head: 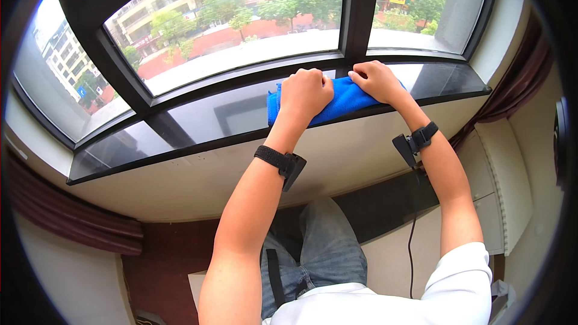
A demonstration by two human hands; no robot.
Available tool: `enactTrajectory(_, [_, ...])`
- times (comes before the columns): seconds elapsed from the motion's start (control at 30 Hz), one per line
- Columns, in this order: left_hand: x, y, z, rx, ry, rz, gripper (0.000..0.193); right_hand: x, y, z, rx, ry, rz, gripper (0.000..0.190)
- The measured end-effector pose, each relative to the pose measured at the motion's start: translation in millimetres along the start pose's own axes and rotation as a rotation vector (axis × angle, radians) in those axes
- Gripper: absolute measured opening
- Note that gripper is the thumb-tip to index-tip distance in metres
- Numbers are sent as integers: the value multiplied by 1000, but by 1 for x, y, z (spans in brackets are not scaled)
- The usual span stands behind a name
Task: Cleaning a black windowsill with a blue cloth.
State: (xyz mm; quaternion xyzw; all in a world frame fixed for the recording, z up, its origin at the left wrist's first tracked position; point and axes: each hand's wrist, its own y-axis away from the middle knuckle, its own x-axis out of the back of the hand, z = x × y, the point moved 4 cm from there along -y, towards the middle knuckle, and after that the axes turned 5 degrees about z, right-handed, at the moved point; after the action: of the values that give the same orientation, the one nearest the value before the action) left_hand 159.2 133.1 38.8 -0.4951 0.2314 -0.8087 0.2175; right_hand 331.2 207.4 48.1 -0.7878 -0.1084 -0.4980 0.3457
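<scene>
A folded blue cloth (345, 103) lies on the glossy black stone windowsill (198, 122), its front side along the sill's edge. My left hand (306, 92) is curled over the left part of the cloth, knuckles up. On the cloth's right part rests my right hand (375, 82), with bent fingers gripping it near the window frame. Both palms are hidden from view, and so is the cloth under them. A black strap with a small device (282, 162) circles my left wrist, and a similar strapped device (413, 142) is on my right wrist.
Dark-framed window panes (235, 22) rise behind the sill. Maroon curtains hang at the left (72, 207) and right (510, 76). A black cable (412, 239) runs down from the right wrist device. Beside my right arm stands a pale cabinet (490, 207).
</scene>
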Motion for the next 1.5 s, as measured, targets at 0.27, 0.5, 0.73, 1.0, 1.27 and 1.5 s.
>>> enactTrajectory(0.27, [8,9,-2,-18,-23,41,28,-1,5,-12,24,-22,33,34])
enactTrajectory(0.5, [13,15,-2,-23,-23,52,29,-1,9,-16,35,-40,57,34])
enactTrajectory(0.73, [19,22,-2,-30,-24,90,29,1,17,-23,30,-16,87,33])
enactTrajectory(1.0, [22,29,-1,-33,-50,100,27,1,28,-28,34,9,139,30])
enactTrajectory(1.27, [29,39,-1,-115,-28,174,25,2,41,-41,72,38,311,23])
enactTrajectory(1.5, [38,50,-4,-229,-40,271,26,-2,52,-53,236,75,548,21])
